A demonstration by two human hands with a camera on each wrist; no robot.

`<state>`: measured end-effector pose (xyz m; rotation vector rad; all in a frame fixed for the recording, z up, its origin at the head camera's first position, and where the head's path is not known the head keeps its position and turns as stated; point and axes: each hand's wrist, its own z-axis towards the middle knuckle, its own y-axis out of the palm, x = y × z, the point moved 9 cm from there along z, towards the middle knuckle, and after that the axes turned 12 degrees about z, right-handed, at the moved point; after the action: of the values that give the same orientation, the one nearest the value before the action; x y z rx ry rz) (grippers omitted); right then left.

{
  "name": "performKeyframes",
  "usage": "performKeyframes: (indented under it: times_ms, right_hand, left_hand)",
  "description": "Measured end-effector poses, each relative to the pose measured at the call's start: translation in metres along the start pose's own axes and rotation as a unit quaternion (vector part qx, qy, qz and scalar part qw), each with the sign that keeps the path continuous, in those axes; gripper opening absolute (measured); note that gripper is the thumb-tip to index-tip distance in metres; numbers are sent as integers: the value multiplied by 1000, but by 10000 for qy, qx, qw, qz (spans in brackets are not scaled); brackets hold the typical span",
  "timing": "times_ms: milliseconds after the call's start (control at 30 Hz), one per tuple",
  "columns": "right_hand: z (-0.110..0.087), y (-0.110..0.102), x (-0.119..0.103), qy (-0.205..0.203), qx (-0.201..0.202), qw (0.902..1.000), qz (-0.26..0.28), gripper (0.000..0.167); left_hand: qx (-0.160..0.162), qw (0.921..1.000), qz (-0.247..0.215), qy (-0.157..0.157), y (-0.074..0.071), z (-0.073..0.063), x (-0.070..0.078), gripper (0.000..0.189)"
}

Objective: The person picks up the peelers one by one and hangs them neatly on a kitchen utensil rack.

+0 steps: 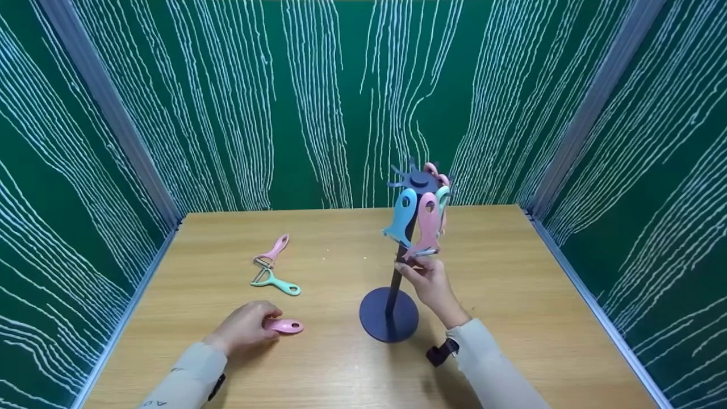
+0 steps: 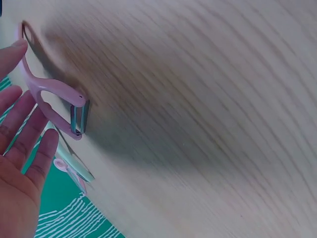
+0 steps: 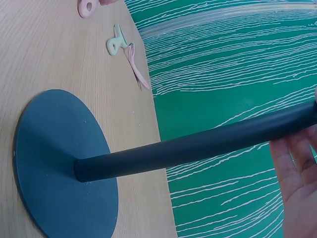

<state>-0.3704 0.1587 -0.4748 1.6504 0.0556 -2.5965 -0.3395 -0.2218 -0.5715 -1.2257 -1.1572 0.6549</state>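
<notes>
My left hand (image 1: 247, 326) reaches over a pink peeler (image 1: 285, 326) lying on the table. In the left wrist view, the thumb and the extended fingers (image 2: 37, 148) stand apart around the peeler's handle and fork; whether they touch it is hard to tell. My right hand (image 1: 429, 284) holds the dark pole of a round-based stand (image 1: 392, 326), just below the hanging peelers. From the stand's hooked top hang a blue peeler (image 1: 404, 213), a pink peeler (image 1: 429, 218) in front, a mint peeler (image 1: 443, 196) and further pink ones behind, partly hidden.
Farther back on the left lie another pink peeler (image 1: 278, 249) and a mint peeler (image 1: 282, 284), their blade ends close together. The wooden table (image 1: 329, 250) is bordered by green walls (image 1: 227, 113) with pale wavy lines and metal-coloured corner posts.
</notes>
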Motion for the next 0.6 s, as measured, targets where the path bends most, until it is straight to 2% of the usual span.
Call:
performKeyframes:
  times_ms: [267,500,600]
  right_hand:
    - [0,1,0,-8,-3,10000,86,7]
    - [-1,0,1,76,9,10000,37,7]
    - [-1,1,1,49,29,10000,59,7]
  left_hand:
    - [33,9996,96,248,4,6,2,31]
    - [-28,10000,12,34,0,12,5,23]
    - [153,9998,54,121,-7,14,9,19]
